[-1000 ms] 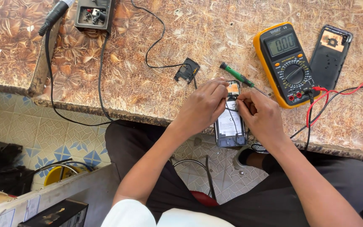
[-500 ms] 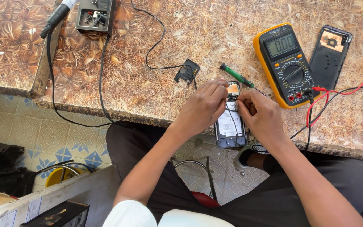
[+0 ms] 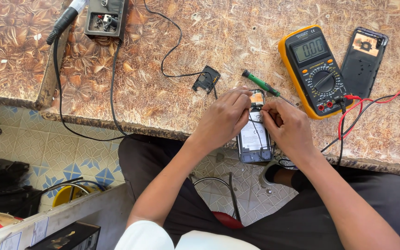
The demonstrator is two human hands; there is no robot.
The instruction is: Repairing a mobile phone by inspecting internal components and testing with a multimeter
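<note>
An opened phone with its back off lies at the front edge of the brown patterned worktop, partly overhanging it. My left hand rests on the phone's left side, fingers pinched near its top. My right hand sits on the right side, fingertips pinched over the phone's upper part, seemingly on a thin wire or probe. What exactly each hand pinches is too small to tell. A green-handled screwdriver lies just beyond the hands.
A yellow multimeter with red and black leads lies to the right, a black phone back cover beside it. A small black part on a thin cable sits left of the screwdriver. A black box stands far left.
Both hands stay on the phone with only slight finger shifts; nothing else has moved.
</note>
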